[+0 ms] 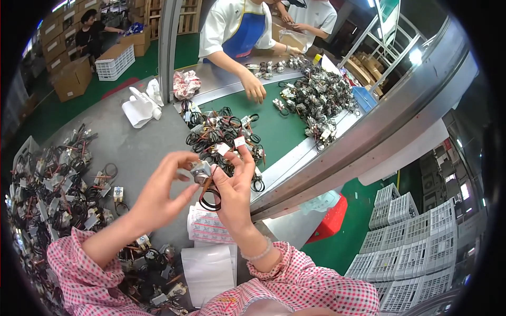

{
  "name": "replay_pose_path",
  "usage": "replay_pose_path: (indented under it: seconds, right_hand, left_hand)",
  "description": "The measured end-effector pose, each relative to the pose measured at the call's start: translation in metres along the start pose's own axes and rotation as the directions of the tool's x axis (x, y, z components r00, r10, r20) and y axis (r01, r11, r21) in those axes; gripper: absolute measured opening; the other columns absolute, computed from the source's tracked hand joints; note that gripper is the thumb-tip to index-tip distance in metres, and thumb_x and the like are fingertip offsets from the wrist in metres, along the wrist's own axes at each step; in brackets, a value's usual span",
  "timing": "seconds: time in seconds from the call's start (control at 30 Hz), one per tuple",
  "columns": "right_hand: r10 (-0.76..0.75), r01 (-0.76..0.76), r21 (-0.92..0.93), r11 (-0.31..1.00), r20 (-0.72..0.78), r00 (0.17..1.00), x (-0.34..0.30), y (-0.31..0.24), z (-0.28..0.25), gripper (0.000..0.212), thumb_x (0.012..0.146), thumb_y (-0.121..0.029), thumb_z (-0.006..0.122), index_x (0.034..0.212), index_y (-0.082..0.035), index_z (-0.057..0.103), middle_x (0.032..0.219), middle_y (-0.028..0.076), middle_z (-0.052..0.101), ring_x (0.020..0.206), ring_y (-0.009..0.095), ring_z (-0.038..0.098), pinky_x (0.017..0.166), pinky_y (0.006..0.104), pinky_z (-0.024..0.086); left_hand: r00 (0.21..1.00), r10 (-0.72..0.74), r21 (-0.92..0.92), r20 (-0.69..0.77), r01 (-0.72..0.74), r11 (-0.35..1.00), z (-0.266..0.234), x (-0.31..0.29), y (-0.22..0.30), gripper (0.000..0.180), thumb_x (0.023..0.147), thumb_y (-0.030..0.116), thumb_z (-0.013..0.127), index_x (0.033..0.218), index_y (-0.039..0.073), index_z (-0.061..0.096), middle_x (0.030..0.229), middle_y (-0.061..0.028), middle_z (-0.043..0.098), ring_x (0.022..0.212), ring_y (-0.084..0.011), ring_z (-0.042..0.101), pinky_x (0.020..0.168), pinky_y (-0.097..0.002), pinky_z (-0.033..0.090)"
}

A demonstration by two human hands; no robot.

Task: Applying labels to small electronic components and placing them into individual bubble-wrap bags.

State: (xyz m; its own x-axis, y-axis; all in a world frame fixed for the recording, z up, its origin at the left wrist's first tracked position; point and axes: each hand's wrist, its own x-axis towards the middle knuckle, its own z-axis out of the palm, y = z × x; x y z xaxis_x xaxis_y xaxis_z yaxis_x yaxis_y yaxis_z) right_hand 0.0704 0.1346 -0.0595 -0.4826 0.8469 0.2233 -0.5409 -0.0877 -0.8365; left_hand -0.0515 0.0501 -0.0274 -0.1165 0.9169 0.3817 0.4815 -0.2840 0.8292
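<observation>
Above the grey table, a small metal thermostat [201, 171] with a copper-coloured tube and a coiled black lead is held between my two hands. My left hand [161, 192] has thumb and forefinger curved around its left side. My right hand [236, 197] pinches it from the right, and the black loop hangs by the palm. White pieces, like labels or tape, sit on two raised fingertips of that hand. Just beyond my fingers lies a heap of similar thermostats [219, 129]. Sheets of red-and-white labels [211, 225] lie below my hands.
A large pile of thermostats [50, 195] covers the table's left side. White gloves [141, 108] lie farther back. Across the green conveyor belt [279, 134], a person in a blue apron [247, 34] reaches in near another pile [321, 97]. A metal post [167, 52] and curved rail flank the workplace.
</observation>
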Motion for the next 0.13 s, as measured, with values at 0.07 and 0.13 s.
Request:
replay_pose_path:
  seconds: [0.07, 0.13]
  right_hand:
    - [-0.064, 0.068, 0.042, 0.997, -0.097, 0.993, -0.0019, 0.0056, 0.0050, 0.062, 0.087, 0.003, 0.051, 0.135, -0.007, 0.013, 0.121, 0.011, 0.030, 0.092, 0.016, 0.053, 0.071, 0.0251, 0.049]
    - [-0.144, 0.141, -0.033, 0.989, -0.106, 0.984, -0.0033, 0.0092, 0.0085, 0.061, 0.087, 0.003, 0.051, 0.135, -0.009, 0.014, 0.121, 0.009, 0.030, 0.094, 0.016, 0.053, 0.072, 0.0244, 0.049]
  left_hand:
    - [0.977, -0.208, -0.378, 0.054, 0.213, 0.901, 0.0087, -0.0078, -0.0068, 0.064, 0.082, 0.011, 0.061, 0.135, 0.004, 0.027, 0.130, -0.0148, 0.036, 0.120, -0.0251, 0.041, 0.093, -0.0371, 0.042]
    - [0.969, -0.228, -0.452, 0.095, 0.246, 0.857, 0.0105, -0.0088, -0.0032, 0.073, 0.085, 0.018, 0.060, 0.141, 0.005, 0.015, 0.136, -0.0140, 0.031, 0.125, -0.0268, 0.034, 0.100, -0.0414, 0.037]
